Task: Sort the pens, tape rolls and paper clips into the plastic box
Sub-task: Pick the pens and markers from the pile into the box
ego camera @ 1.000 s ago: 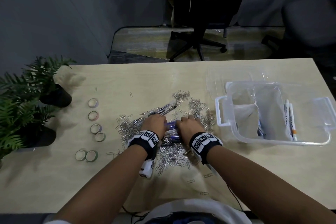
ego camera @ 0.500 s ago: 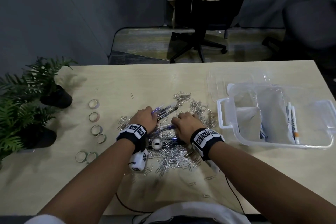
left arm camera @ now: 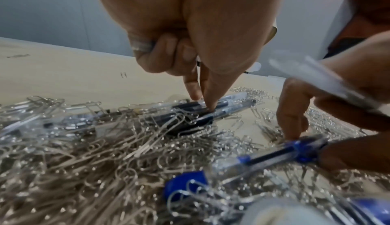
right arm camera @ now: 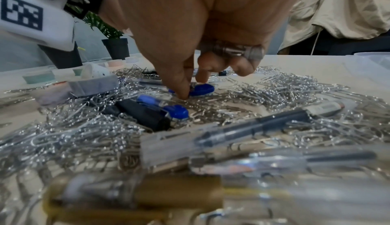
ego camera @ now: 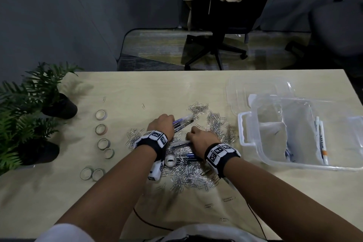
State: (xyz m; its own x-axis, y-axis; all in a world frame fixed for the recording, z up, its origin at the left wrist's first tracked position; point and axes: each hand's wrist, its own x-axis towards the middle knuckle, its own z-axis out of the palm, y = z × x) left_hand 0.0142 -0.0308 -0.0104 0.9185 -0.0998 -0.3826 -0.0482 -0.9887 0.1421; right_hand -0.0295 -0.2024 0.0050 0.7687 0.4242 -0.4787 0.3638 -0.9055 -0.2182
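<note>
A heap of silver paper clips (ego camera: pixel 188 175) covers the table's middle, with pens mixed in. My left hand (ego camera: pixel 164 124) (left arm camera: pixel 205 105) pinches dark pens (left arm camera: pixel 196 110) between thumb and forefinger, and a bunch of pens (ego camera: pixel 183 123) sticks out past its fingers. My right hand (ego camera: pixel 198 136) (right arm camera: pixel 194 88) pinches a blue-capped pen (right arm camera: pixel 202 89) and keeps another pen in its curled fingers. Several tape rolls (ego camera: pixel 101 114) lie in a line at the left. The clear plastic box (ego camera: pixel 243 139) stands at the right with pens (ego camera: pixel 322 139) inside.
Two potted plants (ego camera: pixel 59 108) stand at the left edge. The box's clear lid (ego camera: pixel 257 88) lies behind the box. A white tape roll (ego camera: pixel 170 160) sits in the clips by my left wrist. An office chair (ego camera: pixel 216 45) stands beyond the table.
My hands have drawn slightly apart. The left one has shifted a little away from me with pens in it, and the white roll beside its wrist has come into sight.
</note>
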